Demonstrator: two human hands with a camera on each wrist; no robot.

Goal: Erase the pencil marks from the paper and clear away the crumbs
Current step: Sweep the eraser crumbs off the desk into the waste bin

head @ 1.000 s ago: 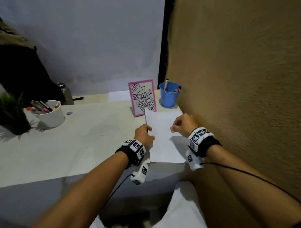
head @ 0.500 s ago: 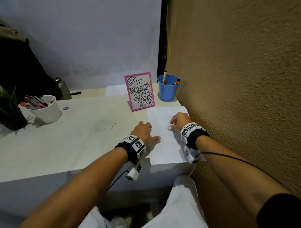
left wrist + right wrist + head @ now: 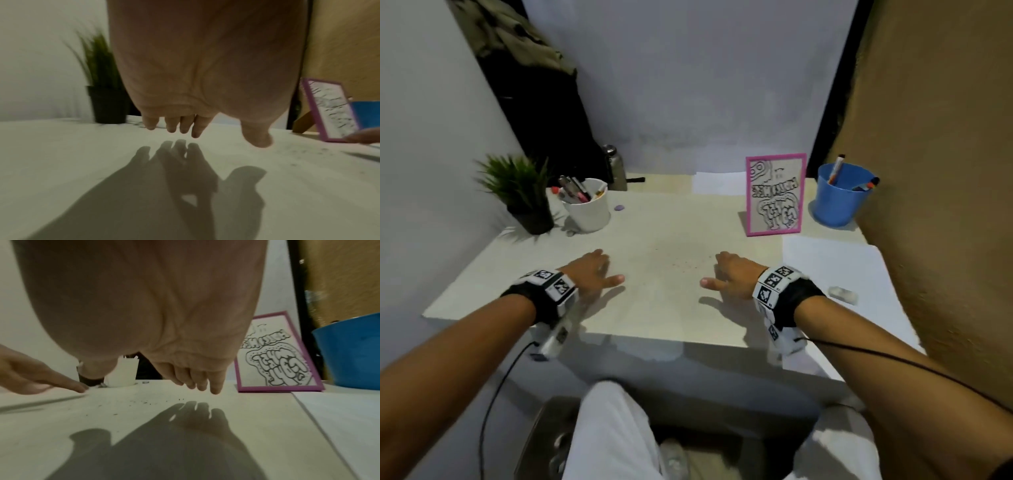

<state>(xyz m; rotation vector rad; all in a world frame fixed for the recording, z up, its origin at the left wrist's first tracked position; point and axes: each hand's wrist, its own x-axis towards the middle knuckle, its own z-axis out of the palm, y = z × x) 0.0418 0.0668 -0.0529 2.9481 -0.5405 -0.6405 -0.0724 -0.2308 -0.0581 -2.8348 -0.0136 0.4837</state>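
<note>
The white paper (image 3: 835,270) lies at the table's right edge against the brown wall, and a white eraser (image 3: 843,294) rests on it. Dark eraser crumbs (image 3: 685,265) are scattered on the bare table (image 3: 654,308) between my hands; they also show in the right wrist view as crumbs (image 3: 141,402). My left hand (image 3: 594,274) hovers just above the table, left of the crumbs, fingers straight and empty (image 3: 185,129). My right hand (image 3: 726,274) hovers right of the crumbs, fingers relaxed and empty (image 3: 201,384).
A pink-framed drawing (image 3: 775,195) and a blue cup (image 3: 839,195) with markers stand at the back right. A white cup of pens (image 3: 587,207), a potted plant (image 3: 524,198) and a metal bottle (image 3: 614,168) stand at the back left. A small purple disc (image 3: 618,207) lies nearby.
Both hands left the paper and moved left over the bare table beside the crumbs. The right hand let go of the eraser, which now lies on the paper.
</note>
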